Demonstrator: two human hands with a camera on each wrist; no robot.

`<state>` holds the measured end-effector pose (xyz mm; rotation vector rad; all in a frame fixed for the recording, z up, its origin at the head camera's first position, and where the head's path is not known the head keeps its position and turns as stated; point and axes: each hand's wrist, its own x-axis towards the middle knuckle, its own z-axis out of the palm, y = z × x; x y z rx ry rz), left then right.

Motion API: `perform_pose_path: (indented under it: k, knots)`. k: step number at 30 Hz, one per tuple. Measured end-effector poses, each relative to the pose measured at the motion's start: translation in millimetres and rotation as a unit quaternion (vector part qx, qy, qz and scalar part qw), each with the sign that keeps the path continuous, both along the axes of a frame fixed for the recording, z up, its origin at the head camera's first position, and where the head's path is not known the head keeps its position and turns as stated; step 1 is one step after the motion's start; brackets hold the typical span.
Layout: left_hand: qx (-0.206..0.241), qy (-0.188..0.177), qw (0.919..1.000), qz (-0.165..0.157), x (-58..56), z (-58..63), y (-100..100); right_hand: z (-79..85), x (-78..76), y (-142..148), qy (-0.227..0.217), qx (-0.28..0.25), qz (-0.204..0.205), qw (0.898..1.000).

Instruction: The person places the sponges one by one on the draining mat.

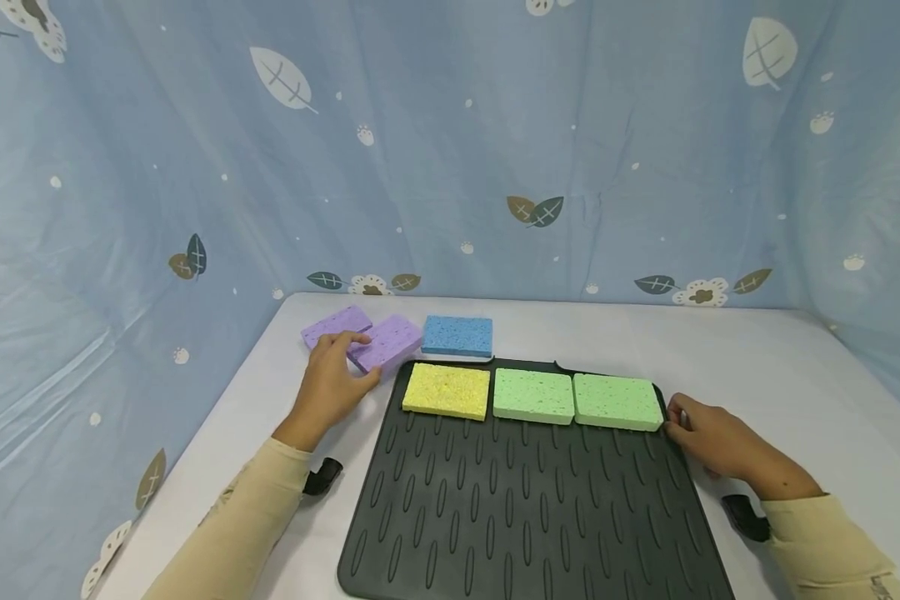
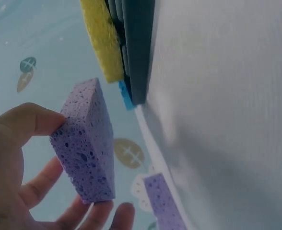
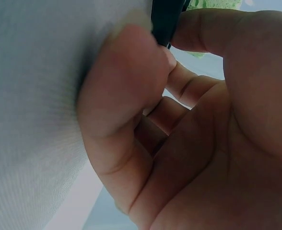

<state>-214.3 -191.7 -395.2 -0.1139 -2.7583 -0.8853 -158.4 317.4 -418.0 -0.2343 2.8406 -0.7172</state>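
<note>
My left hand [image 1: 333, 387] holds a purple sponge [image 1: 392, 342] at its edges between thumb and fingertips. That sponge is tilted in the left wrist view, just left of the dark drying mat [image 1: 521, 517]. Beside it lies a second purple sponge [image 1: 337, 323], partly behind the hand. My right hand [image 1: 716, 433] pinches the mat's right edge near the upper corner, its other fingers curled. Along the mat's far end lie a yellow sponge [image 1: 446, 390] and two green sponges, a middle one [image 1: 532, 395] and a right one [image 1: 618, 401].
A blue sponge [image 1: 457, 335] sits just past the mat's far edge, behind the yellow one. White cloth [image 1: 735, 350] covers the table. Blue curtain [image 1: 450, 150] with leaf prints stands close behind and to the left.
</note>
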Motion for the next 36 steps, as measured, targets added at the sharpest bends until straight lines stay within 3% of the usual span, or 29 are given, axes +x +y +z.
perform_pose_path:
  k: [6,17,22,29,36]
  knots:
    - [0.026,-0.009,0.9993,-0.026,6.6,3.9,11.1,-0.8,0.7,0.1,0.006,0.005,0.0,1.0]
    - [0.016,0.048,0.9955,-0.08,28.3,14.9,35.8,0.3,0.8,0.6,0.009,0.0,0.002,1.0]
    - [0.003,0.073,0.9898,-0.122,45.7,20.7,56.2,0.5,1.7,0.6,0.008,-0.004,0.004,1.0]
    - [0.025,0.026,0.9803,-0.194,63.9,26.9,87.8,0.2,3.3,4.7,-0.004,0.004,-0.004,1.0]
    - [-0.018,-0.02,0.9597,-0.28,80.3,33.8,123.5,-1.2,2.0,2.1,-0.005,-0.01,0.0,1.0]
